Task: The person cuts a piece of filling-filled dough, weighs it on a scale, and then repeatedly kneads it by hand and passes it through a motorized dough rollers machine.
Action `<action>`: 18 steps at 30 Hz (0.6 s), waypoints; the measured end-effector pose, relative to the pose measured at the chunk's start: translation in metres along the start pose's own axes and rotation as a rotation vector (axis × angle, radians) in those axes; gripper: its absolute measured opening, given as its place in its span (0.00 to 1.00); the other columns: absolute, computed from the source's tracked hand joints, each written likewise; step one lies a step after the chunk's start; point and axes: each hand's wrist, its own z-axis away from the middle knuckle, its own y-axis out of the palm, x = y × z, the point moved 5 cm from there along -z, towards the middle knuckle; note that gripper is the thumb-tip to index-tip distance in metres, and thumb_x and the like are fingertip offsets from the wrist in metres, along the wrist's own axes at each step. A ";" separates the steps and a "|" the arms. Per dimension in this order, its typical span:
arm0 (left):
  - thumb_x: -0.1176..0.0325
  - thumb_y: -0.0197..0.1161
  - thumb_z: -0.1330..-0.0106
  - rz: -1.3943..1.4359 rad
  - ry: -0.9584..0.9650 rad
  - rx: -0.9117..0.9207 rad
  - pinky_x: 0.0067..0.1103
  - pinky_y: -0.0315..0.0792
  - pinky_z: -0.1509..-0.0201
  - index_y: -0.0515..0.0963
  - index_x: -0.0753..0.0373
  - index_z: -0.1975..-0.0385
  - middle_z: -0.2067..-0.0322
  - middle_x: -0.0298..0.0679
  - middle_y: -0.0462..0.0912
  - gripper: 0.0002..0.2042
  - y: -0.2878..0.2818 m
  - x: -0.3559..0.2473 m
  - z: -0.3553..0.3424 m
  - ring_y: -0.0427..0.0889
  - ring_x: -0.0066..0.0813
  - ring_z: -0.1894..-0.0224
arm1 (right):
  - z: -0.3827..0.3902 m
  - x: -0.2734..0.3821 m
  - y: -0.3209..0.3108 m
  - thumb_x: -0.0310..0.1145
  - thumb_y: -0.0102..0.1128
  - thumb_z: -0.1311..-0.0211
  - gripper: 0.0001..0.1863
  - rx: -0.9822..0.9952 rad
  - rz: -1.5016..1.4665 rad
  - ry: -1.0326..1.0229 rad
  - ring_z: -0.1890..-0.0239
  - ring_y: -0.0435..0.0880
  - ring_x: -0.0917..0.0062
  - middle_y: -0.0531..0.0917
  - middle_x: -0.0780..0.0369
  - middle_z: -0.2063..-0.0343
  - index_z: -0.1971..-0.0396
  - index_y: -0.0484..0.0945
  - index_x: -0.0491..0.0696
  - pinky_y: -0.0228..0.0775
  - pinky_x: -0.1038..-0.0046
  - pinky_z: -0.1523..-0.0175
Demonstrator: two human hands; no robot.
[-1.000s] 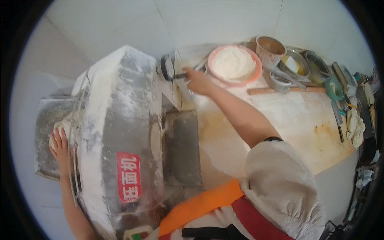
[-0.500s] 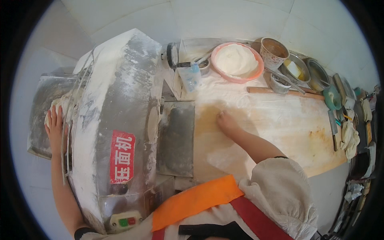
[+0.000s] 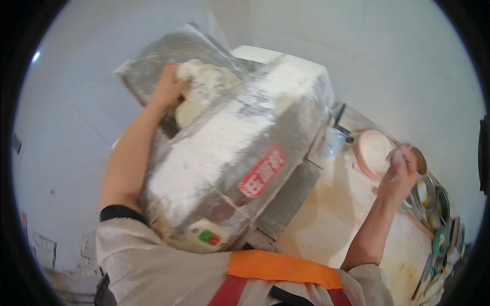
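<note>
My left hand point(image 3: 171, 86) reaches into the metal tray point(image 3: 148, 53) at the top of a flour-dusted dough-rolling machine point(image 3: 219, 153). Its fingers are closed on the edge of a lumpy, floury mass of dough point(image 3: 206, 84). My right hand point(image 3: 402, 160) is held up over the board, near the pink bowl of white flour point(image 3: 374, 150), and hides part of the bowl's right side. Its fingers are curled in and smeared by motion. What they hold, if anything, I cannot make out.
A switch box point(image 3: 208, 237) with green and red buttons sits on the machine's near end. The floury wooden board point(image 3: 326, 219) lies to its right. Metal bowls point(image 3: 426, 193), a green container point(image 3: 440, 242) and other tools crowd the board's right edge.
The view has swung left, bringing the machine toward the middle. My right hand has lifted off the board toward the flour bowl. My left hand's spread fingers have closed on the dough.
</note>
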 end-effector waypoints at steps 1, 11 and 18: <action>0.55 0.60 0.35 -0.074 0.020 -0.094 0.33 0.57 0.31 0.60 0.63 0.34 0.33 0.53 0.59 0.33 0.000 0.026 -0.003 0.58 0.51 0.31 | -0.002 0.011 0.045 0.17 0.56 0.45 0.15 -0.121 -0.082 -0.004 0.60 0.80 0.76 0.82 0.57 0.61 0.56 0.78 0.37 0.73 0.77 0.56; 0.54 0.63 0.40 -0.109 0.330 -0.087 0.38 0.57 0.32 0.68 0.63 0.40 0.39 0.53 0.65 0.30 -0.008 -0.018 0.017 0.61 0.53 0.35 | 0.157 0.039 0.263 0.27 0.60 0.44 0.24 1.073 -0.049 -0.352 0.45 0.75 0.61 0.75 0.54 0.45 0.45 0.72 0.45 0.69 0.60 0.43; 0.61 0.66 0.43 -0.593 0.430 -0.075 0.43 0.42 0.25 0.54 0.56 0.29 0.27 0.42 0.49 0.41 0.009 0.055 0.007 0.43 0.45 0.25 | 0.241 0.024 0.227 0.32 0.56 0.39 0.26 1.066 -0.058 -0.588 0.32 0.62 0.49 0.65 0.47 0.36 0.41 0.68 0.42 0.51 0.46 0.30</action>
